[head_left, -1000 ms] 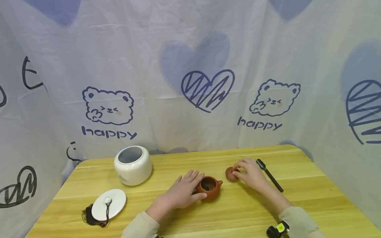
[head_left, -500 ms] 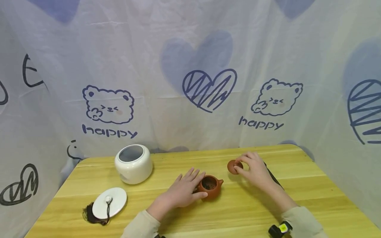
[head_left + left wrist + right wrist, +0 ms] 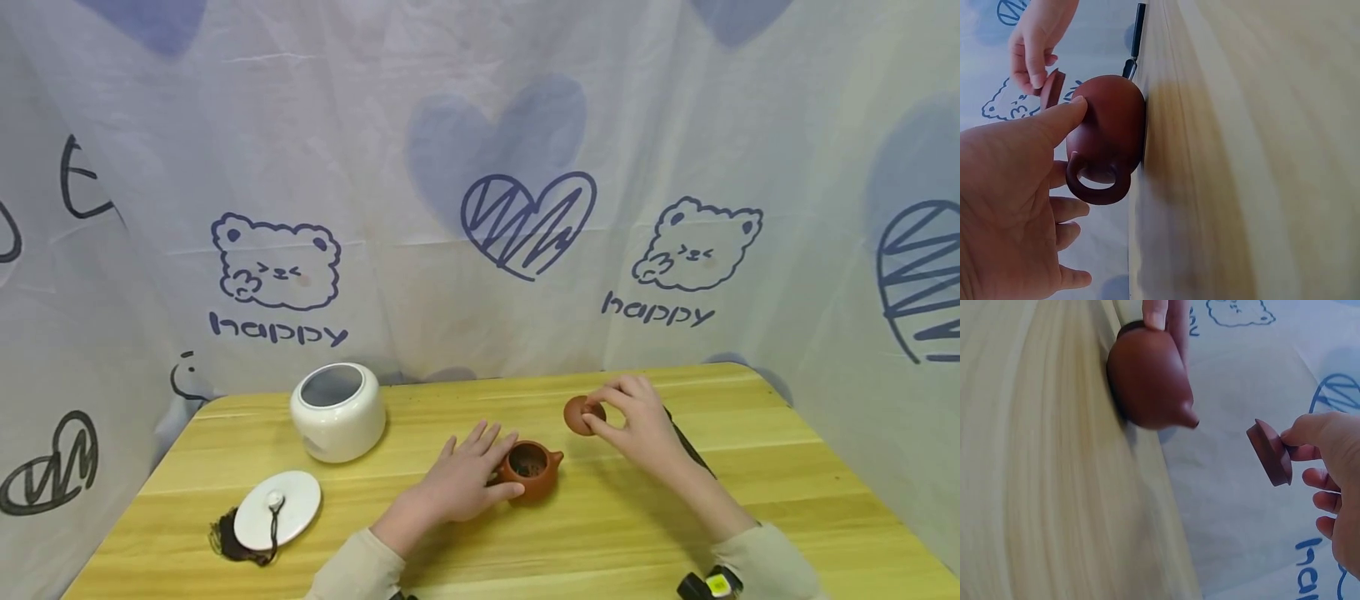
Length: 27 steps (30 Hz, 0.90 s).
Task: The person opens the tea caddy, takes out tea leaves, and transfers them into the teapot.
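Observation:
A small reddish-brown teapot (image 3: 540,490) stands uncovered on the table, with dark tea leaves inside. My left hand (image 3: 463,482) steadies it from the handle side, thumb on the near side and index finger on the far side. In the left wrist view the thumb lies on the teapot (image 3: 1113,122) near its rim, above the looped handle. The matching lid (image 3: 576,415) hangs in the air beyond the spout, to the right of the pot. My right hand (image 3: 637,423) pinches its knob between thumb and fingers. From the right wrist the lid (image 3: 1267,453) looks tilted, its underside facing the pot.
A white jar (image 3: 341,429) stands uncovered at the back left. Nearer lies its white lid (image 3: 292,508) with a dark tassel (image 3: 232,540). A black-handled scoop (image 3: 693,446) lies partly hidden behind the right arm. A patterned cloth (image 3: 420,333) hangs behind the wooden table (image 3: 600,550).
The right hand has lifted the teapot lid off the table and moved it a little left, tilting it. The right arm now covers much of the scoop. The left hand and teapot stay put.

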### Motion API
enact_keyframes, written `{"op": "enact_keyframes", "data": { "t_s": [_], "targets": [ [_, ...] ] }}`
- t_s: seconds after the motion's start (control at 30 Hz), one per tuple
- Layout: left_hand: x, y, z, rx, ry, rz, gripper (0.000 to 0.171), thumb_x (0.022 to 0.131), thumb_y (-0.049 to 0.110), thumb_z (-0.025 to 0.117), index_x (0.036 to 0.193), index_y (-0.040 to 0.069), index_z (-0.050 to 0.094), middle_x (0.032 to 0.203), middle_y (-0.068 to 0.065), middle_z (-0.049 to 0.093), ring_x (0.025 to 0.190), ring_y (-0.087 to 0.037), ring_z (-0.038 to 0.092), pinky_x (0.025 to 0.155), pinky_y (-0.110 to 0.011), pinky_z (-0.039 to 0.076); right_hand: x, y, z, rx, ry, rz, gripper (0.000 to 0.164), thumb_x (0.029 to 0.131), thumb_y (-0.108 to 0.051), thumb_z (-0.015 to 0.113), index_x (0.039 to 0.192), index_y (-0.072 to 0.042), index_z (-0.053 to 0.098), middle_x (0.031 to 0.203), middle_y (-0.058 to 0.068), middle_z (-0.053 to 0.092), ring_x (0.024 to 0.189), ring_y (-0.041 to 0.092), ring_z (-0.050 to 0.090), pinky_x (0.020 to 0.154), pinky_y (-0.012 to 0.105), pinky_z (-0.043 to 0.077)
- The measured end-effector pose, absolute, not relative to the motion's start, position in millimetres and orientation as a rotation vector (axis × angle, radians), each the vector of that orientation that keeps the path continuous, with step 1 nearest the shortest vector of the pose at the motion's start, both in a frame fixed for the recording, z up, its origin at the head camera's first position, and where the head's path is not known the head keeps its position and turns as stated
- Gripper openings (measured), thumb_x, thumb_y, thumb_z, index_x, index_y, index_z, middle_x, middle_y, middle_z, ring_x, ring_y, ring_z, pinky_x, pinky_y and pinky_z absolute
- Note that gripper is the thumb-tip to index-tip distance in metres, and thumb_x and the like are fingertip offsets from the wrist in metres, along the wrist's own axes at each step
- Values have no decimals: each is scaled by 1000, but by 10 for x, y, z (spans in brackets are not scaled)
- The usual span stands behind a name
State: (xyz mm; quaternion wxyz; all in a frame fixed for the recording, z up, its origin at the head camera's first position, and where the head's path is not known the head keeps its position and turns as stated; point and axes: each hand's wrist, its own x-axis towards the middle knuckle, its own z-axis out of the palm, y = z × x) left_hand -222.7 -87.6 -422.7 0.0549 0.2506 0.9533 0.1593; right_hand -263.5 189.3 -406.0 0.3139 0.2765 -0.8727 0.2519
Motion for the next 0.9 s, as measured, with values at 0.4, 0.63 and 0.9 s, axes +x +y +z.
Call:
{"op": "enact_keyframes", "data": {
  "t_s": [0.4, 0.63, 0.9],
  "targets": [
    [-2179, -867, -4203, 732, 2907, 424, 75, 96, 59, 47, 156, 19, 26, 163, -10, 23, 153, -29, 15, 117, -63, 23, -2469, 1645, -4035, 843, -2244, 779, 18, 74, -10, 83, 87, -17, 72, 92, -3, 59, 91, 14, 45, 76, 33, 38],
    [-2187, -850, -4204, 713, 2890, 410, 75, 96, 60, 45, 156, 21, 24, 163, -9, 21, 153, -27, 14, 118, -62, 23, -2463, 1534, -4114, 887, -2275, 793, 16, 75, -16, 84, 85, -21, 72, 91, -6, 59, 92, 13, 48, 79, 34, 42],
    [-2186, -855, -4166, 692, 2875, 399, 75, 96, 60, 44, 156, 20, 23, 164, -8, 20, 153, -25, 12, 119, -61, 22, -2441, 1397, -4122, 914, -2347, 844, 14, 77, -19, 82, 87, -21, 72, 92, -5, 59, 95, 15, 48, 81, 36, 42]
  ]
}}
